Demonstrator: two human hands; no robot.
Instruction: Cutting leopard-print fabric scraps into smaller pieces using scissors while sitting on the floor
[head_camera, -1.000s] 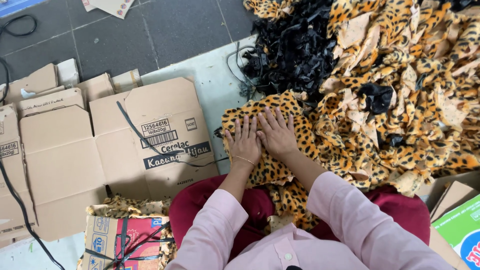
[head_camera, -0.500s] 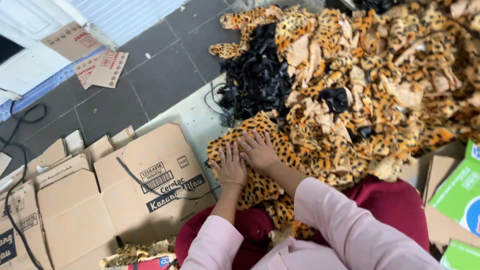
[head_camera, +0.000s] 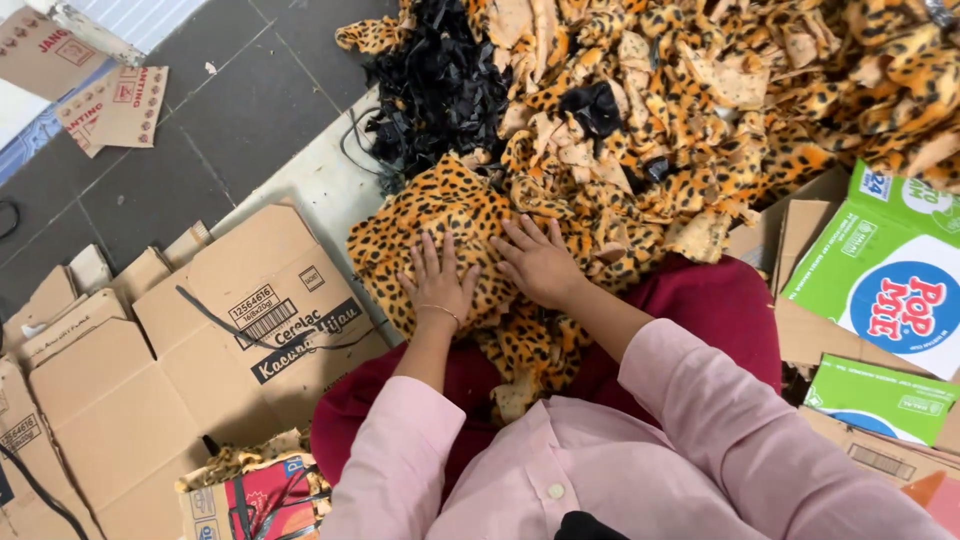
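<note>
Down at six o'clock, pink sleeves and a dark red lap fill the near edge, and both hands are pressed flat on the work. The left hand (head_camera: 438, 285) lies palm down with fingers spread wide, gripping nothing, resting on a leopard-print fabric piece (head_camera: 435, 225) draped over the knees. Just beside it at three o'clock, the right hand (head_camera: 540, 262) sits the same way, fingers fanned and flat on the same cloth, though whether its thumb tucks under a fold is hard to tell from here. At nine o'clock from the hands, flattened brown cardboard boxes (head_camera: 150, 370) cover the floor. Over at three o'clock, green printed cartons (head_camera: 885, 280) lean near the lap. Further out, at twelve o'clock, the big heap of leopard-print scraps (head_camera: 700, 90) sprawls across the top, with a clump of black fabric (head_camera: 435, 85) at its eleven o'clock edge, touching the spotted cloth.
</note>
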